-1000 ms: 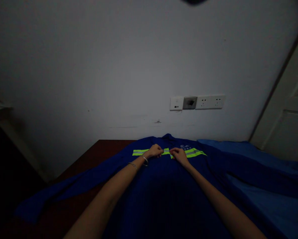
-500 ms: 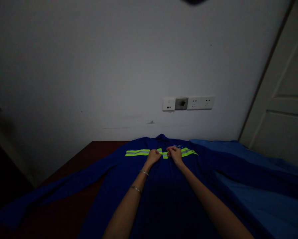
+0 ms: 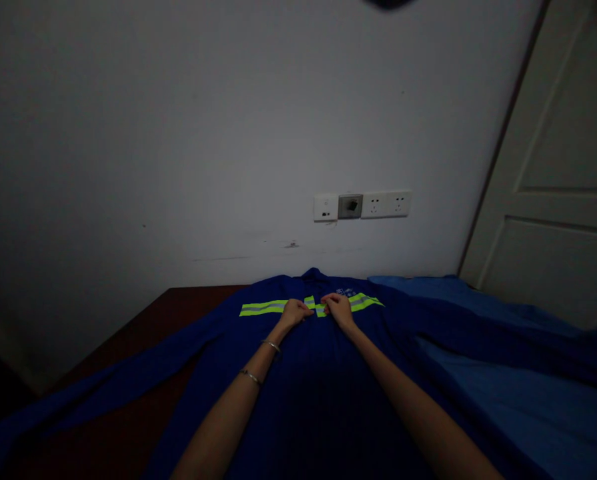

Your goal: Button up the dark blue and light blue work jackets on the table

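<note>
A blue work jacket [image 3: 298,373] lies spread out with its collar towards the wall and its sleeves out to both sides. Across its chest runs a yellow-green reflective strip [image 3: 263,308], parted at the front opening, where the two halves do not line up. My left hand [image 3: 294,312] is closed in a pinch on the jacket's front edge, left of the opening. Just right of it, my right hand [image 3: 338,307] pinches the other front edge below some pale lettering [image 3: 346,292]. Dim light hides any small fastener between the fingertips.
The jacket rests on a dark reddish-brown table [image 3: 143,327], with a lighter blue cloth [image 3: 503,387] under its right side. Behind stands a pale wall with a row of sockets [image 3: 386,205]. A panelled door [image 3: 558,200] is at the right.
The whole view has shifted, so the wall, sockets and jacket appear further left. Both hands stay at the front opening, and the left fingers reach a little more towards it.
</note>
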The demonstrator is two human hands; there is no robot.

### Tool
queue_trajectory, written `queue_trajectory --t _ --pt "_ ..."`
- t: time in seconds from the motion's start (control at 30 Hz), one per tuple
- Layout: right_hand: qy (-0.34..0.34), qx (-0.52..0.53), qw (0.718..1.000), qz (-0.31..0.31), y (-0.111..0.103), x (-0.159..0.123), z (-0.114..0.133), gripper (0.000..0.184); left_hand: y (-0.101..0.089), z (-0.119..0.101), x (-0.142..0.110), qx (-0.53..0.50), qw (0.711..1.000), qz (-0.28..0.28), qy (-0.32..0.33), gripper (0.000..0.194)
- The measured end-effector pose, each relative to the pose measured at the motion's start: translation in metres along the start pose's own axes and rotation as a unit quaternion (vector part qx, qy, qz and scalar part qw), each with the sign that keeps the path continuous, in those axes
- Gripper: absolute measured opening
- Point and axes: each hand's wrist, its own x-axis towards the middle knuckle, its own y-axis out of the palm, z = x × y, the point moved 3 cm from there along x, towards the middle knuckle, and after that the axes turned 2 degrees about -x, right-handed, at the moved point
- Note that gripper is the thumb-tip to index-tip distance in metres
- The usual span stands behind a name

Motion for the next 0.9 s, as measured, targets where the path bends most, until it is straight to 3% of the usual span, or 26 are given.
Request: queue_trajectory --t 0.2,0.37,0.67,0.73,0.9 --pt "-0.005 -0.035 0.999 0.015 0.000 0.003 -0.004 0.018 0.002 0.002 0.001 -0.005 0.999 -0.036 0.037 0.015" --pt "-0.010 -0.091 0.995 0.041 0.000 0.001 -0.004 0.022 -0.005 0.005 -0.005 -0.149 0.988 -0.028 0.031 0.012" --pt "-0.055 -0.256 0.959 0.109 0.008 -0.014 0.021 0.018 -0.017 0.017 -0.006 -0.351 0.933 -0.056 0.057 0.028" --pt "-0.084 -0.304 0.940 0.131 0.012 -0.018 0.027 0.019 -0.017 0.018 -0.006 -0.374 0.924 -0.061 0.056 0.029" --pt "-0.153 -0.472 0.856 0.147 0.022 -0.031 0.038 0.029 -0.020 0.018 -0.009 -0.402 0.911 -0.072 0.053 0.027"
